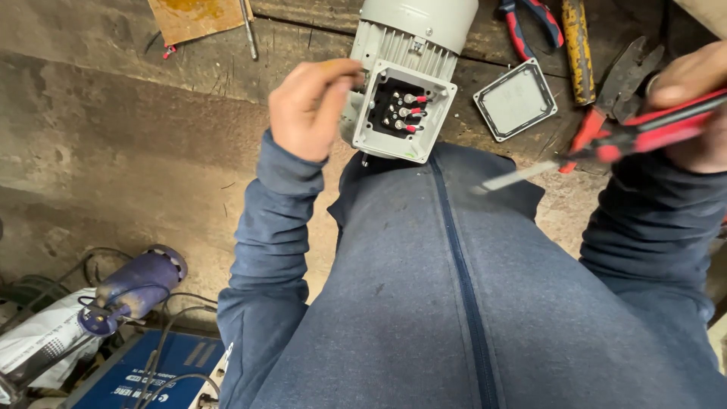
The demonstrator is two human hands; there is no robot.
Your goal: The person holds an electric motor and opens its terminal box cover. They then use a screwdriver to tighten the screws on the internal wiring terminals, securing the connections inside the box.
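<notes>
The left hand (309, 107) was curled into a loose fist against the grey motor (409, 45), beside its opened terminal box (404, 110). A red-handled screwdriver (606, 144) was gripped in the right hand (693, 106).

The left hand (309, 106) steadies the grey electric motor (409, 45) beside its open terminal box (403, 111); the right hand (693, 106) grips a red-handled screwdriver (606, 144).
</notes>
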